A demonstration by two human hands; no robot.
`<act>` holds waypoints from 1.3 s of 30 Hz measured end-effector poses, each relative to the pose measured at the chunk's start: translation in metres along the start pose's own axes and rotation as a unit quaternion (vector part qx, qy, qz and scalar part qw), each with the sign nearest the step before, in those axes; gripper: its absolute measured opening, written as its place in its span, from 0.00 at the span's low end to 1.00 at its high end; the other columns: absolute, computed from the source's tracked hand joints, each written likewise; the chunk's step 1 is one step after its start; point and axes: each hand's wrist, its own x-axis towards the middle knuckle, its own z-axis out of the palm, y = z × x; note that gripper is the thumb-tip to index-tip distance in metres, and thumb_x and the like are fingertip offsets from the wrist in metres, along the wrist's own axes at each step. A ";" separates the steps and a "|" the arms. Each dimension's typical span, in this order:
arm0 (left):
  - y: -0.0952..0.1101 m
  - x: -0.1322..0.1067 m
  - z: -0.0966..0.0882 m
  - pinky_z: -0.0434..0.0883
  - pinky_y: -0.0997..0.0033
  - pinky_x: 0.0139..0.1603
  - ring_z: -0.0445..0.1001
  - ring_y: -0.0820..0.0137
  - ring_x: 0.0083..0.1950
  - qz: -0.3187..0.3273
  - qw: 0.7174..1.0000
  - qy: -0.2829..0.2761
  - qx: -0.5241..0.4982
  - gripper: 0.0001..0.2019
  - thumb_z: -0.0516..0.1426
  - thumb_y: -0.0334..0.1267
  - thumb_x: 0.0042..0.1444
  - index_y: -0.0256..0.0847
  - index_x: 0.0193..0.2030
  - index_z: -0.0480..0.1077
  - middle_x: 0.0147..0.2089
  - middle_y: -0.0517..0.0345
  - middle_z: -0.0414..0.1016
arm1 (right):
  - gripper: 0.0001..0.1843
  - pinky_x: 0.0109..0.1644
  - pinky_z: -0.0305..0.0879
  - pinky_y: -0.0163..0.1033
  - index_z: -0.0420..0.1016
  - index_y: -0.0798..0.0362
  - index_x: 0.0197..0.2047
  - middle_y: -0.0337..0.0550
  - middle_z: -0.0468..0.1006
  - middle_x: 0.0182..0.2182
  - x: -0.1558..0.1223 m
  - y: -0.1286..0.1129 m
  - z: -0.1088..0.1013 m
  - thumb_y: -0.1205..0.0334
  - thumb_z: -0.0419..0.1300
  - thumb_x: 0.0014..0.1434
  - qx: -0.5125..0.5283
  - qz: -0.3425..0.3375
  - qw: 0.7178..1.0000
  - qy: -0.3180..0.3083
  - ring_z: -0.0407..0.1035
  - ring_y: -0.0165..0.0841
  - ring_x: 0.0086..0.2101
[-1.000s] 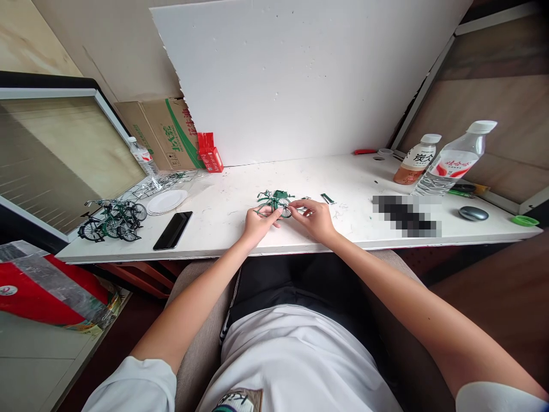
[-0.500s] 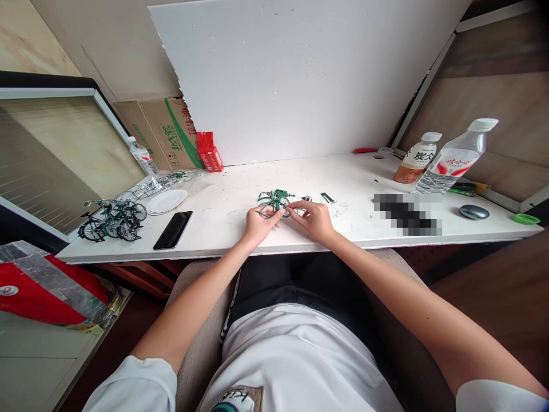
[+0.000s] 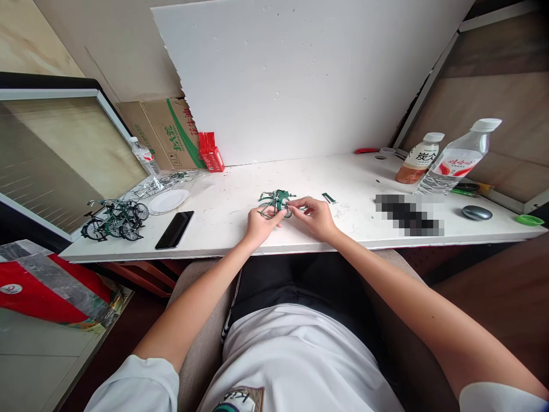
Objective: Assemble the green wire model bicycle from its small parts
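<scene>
A small green model bicycle (image 3: 279, 195) with thin spoked wheels is close to the table's front edge, between my two hands. My left hand (image 3: 262, 226) is closed on its lower left part, thumb along the wheel. The fingers of my right hand (image 3: 318, 218) are pinched together against the right side of the bicycle; what sits between those fingertips is too small to make out. Part of the wheel is covered by my hands. Just beyond my right hand lie thin green parts (image 3: 329, 198) on the white table (image 3: 240, 177).
At the left stand several dark green model bicycles (image 3: 115, 220), with a black phone (image 3: 174, 230) and a white plate (image 3: 168, 201) nearby. A red box (image 3: 211, 153) and carton (image 3: 169, 134) are behind. To the right are two bottles (image 3: 419, 159) (image 3: 457, 163) and a dark, rounded object (image 3: 477, 212).
My right fingertips have shifted slightly upward along the bicycle's right side. My left hand keeps its hold, and the view has moved a little.
</scene>
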 end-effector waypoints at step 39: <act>0.004 -0.002 0.001 0.75 0.70 0.32 0.84 0.66 0.29 0.015 0.999 -0.027 0.018 0.18 0.73 0.50 0.57 0.39 0.31 0.76 0.32 0.56 0.82 | 0.27 0.41 0.62 0.44 0.66 0.48 0.32 0.44 0.77 0.31 0.006 0.006 0.002 0.38 0.53 0.77 -0.106 0.007 0.993 -0.056 0.67 0.37 0.33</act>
